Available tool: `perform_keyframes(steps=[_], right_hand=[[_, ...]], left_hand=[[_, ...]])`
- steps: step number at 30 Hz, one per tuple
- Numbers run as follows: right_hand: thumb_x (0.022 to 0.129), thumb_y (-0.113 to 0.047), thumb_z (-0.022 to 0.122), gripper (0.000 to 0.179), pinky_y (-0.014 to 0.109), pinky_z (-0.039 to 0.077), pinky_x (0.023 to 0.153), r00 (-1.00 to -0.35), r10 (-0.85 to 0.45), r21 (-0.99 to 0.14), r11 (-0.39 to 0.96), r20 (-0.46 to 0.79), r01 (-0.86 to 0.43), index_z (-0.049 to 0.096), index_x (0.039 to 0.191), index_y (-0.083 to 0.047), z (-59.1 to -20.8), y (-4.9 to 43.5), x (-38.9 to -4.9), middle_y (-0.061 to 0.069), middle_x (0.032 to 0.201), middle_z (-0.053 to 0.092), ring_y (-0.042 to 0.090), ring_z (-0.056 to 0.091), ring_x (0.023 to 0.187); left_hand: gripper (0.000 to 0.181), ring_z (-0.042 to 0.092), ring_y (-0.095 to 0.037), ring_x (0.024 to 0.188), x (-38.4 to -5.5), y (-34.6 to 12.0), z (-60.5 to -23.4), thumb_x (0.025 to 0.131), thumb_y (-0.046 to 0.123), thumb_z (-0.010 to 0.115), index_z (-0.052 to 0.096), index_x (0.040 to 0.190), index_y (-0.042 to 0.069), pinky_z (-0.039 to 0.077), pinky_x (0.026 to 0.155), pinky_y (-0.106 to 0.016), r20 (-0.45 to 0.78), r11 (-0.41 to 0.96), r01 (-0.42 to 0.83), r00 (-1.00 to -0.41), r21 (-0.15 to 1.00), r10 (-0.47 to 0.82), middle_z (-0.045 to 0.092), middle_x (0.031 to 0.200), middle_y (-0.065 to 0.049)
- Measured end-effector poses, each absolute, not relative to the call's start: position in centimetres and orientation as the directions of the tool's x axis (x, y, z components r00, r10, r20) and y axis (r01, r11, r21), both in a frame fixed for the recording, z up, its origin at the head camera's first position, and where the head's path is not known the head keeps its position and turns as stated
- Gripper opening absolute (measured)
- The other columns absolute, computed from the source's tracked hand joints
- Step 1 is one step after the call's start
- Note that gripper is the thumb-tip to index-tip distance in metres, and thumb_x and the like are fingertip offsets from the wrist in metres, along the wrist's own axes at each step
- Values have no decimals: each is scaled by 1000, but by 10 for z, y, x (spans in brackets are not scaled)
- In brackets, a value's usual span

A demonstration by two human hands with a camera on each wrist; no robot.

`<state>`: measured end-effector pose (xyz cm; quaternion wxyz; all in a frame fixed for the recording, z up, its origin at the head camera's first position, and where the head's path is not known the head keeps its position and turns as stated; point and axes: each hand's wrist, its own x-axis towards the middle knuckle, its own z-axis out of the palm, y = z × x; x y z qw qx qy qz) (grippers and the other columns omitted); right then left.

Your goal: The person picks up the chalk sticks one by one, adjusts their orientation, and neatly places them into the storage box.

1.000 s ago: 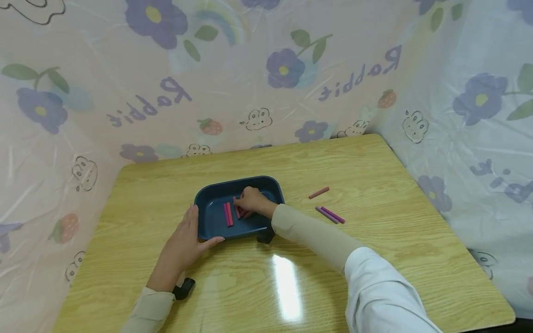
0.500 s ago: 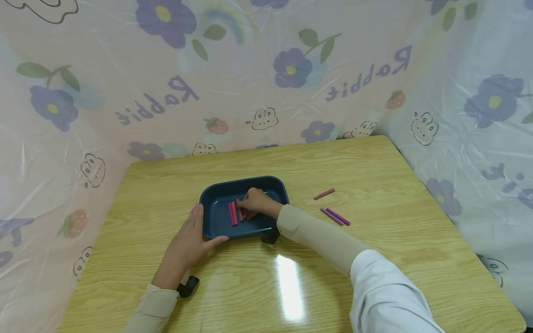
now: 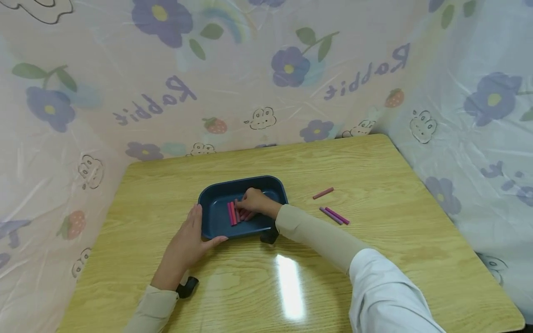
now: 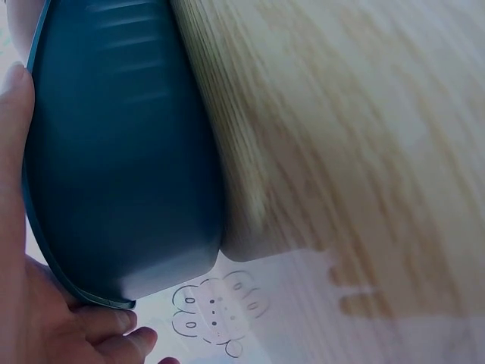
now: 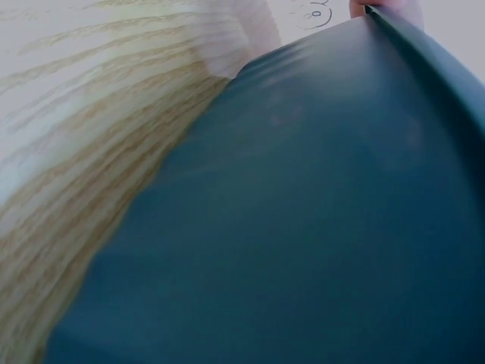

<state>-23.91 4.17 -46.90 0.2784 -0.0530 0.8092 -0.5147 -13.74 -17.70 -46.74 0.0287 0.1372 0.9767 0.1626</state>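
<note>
A dark blue tray (image 3: 220,227) lies on the table in the head view. My left hand (image 3: 185,245) rests around its near left corner, fingers along the left wall and thumb along the front rim. Inside the tray, my right hand (image 3: 255,202) pinches a thin reddish-pink stick (image 3: 238,213) by its far end. This stick lies beside a pair of pink and red sticks (image 3: 231,213) placed side by side. More sticks (image 3: 248,216) show partly under the right hand. Both wrist views show mainly the tray's outer wall (image 4: 129,152), and no sticks.
Right of the tray, one dusky pink stick (image 3: 323,193) lies alone on the wooden table (image 3: 395,231). Nearer are a mauve stick (image 3: 330,216) and a magenta stick (image 3: 338,216) side by side. A patterned plastic curtain (image 3: 233,83) stands around the table's back and sides.
The pinched stick has shifted left, closing the gap to the pair beside it. My left hand stays on the tray corner. The head view has swung slightly.
</note>
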Motion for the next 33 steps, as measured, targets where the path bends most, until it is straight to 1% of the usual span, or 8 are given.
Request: perform_keyframes(steps=[8, 14, 25, 33], right_hand=[[90, -16, 62, 28, 33, 56, 55, -843, -373, -861, 474, -387, 184, 69, 75, 7, -468, 41, -237, 16, 69, 68, 25, 68, 63], [91, -16, 61, 30, 34, 56, 56, -842, -379, -860, 480, -384, 177, 69, 77, 9, -465, 41, -233, 18, 72, 68, 27, 68, 65], [91, -19, 61, 32, 36, 56, 56, -846, -369, -850, 499, -385, 169, 68, 74, 7, -466, 43, -236, 15, 68, 67, 25, 67, 61], [91, -20, 60, 29, 37, 56, 61, -846, -385, -870, 464, -370, 169, 68, 81, 7, -465, 45, -237, 16, 74, 68, 28, 68, 67]], left_hand=[[118, 11, -36, 138, -135, -176, -465, 73, 80, 44, -3, 148, 0, 24, 105, -54, -27, 908, 255, -960, 332, 279, 4, 152, -22], [119, 11, -36, 139, -134, -176, -464, 72, 81, 42, -3, 148, 1, 23, 105, -54, -42, 913, 243, -962, 328, 271, 4, 152, -22], [119, 12, -37, 138, -135, -175, -464, 73, 80, 43, -2, 148, 0, 23, 105, -54, -35, 913, 249, -961, 324, 274, 5, 152, -23], [118, 11, -36, 139, -136, -175, -463, 74, 79, 44, -2, 148, 0, 23, 106, -54, -23, 909, 259, -959, 327, 282, 5, 152, -23]])
